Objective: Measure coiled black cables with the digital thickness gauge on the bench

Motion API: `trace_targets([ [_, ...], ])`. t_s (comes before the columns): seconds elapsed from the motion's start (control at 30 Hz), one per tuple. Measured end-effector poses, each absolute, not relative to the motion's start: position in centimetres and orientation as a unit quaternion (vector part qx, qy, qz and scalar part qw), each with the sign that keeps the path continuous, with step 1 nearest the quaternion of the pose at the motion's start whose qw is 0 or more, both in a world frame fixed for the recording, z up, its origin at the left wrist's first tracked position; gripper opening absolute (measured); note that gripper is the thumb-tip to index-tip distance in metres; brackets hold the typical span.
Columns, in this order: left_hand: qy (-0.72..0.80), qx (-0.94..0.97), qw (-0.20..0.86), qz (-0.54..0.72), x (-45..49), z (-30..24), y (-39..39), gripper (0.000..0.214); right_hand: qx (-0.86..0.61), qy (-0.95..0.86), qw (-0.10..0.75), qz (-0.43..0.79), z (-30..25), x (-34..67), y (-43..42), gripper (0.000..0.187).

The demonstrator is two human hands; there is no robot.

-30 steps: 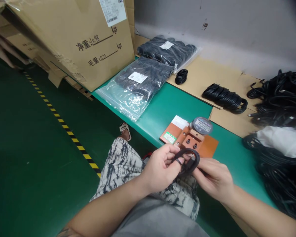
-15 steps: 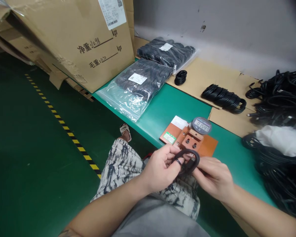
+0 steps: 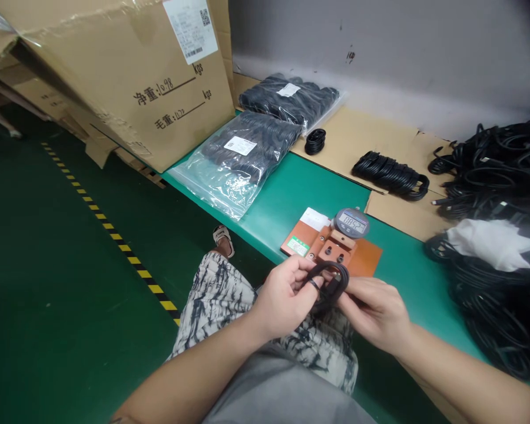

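Observation:
Both my hands hold one small coil of black cable [image 3: 331,281] at the near edge of the green table [image 3: 291,194]. My left hand [image 3: 282,297] pinches the coil's left side, with a loop round one finger. My right hand [image 3: 373,309] grips its right side, fingers closed. The coil's end sits against a brown test fixture [image 3: 335,250] carrying a round digital gauge [image 3: 351,222] with digits lit on its display.
Two clear bags of black cable coils [image 3: 247,147] lie at the back left beside a large cardboard box [image 3: 128,76]. Loose coils [image 3: 386,171] rest on cardboard sheets. A heap of black cables [image 3: 490,235] with a white cloth fills the right. Yellow-black floor tape [image 3: 115,235] runs left.
The gauge display has changed from zeros to other digits. My hands and the coil stay at the fixture; the view has shifted slightly.

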State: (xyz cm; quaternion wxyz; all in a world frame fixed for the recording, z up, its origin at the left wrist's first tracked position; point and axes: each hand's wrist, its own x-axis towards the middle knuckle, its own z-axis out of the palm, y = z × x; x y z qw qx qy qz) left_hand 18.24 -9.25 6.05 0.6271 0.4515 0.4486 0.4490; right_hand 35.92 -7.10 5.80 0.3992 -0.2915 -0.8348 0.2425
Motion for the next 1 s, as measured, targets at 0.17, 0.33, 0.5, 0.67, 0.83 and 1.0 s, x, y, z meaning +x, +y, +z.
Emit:
trace_targets([
  [0.17,0.454,0.449,0.627,0.446,18.39,5.86,-9.15,0.014,-0.302,-0.832,0.396,0.244,5.66,36.05,-7.20,0.018],
  [0.33,0.452,0.444,0.627,0.453,18.43,5.99,-9.23,0.014,-0.307,-0.828,0.394,0.255,5.77,36.09,-7.28,0.018],
  [0.5,0.451,0.440,0.629,0.455,18.49,5.93,-9.25,0.010,-0.303,-0.827,0.397,0.259,5.78,35.99,-7.16,0.016],
  [0.67,0.455,0.443,0.625,0.454,18.54,5.98,-9.09,0.009,-0.301,-0.826,0.403,0.257,5.83,35.88,-6.99,0.018],
  [0.83,0.459,0.442,0.624,0.451,18.50,6.45,-9.01,0.010,-0.295,-0.821,0.411,0.266,5.88,35.75,-6.85,0.016],
  [1.0,0.470,0.435,0.624,0.447,18.50,6.57,-8.98,0.016,-0.300,-0.815,0.410,0.280,5.64,35.79,-6.84,0.018],
])
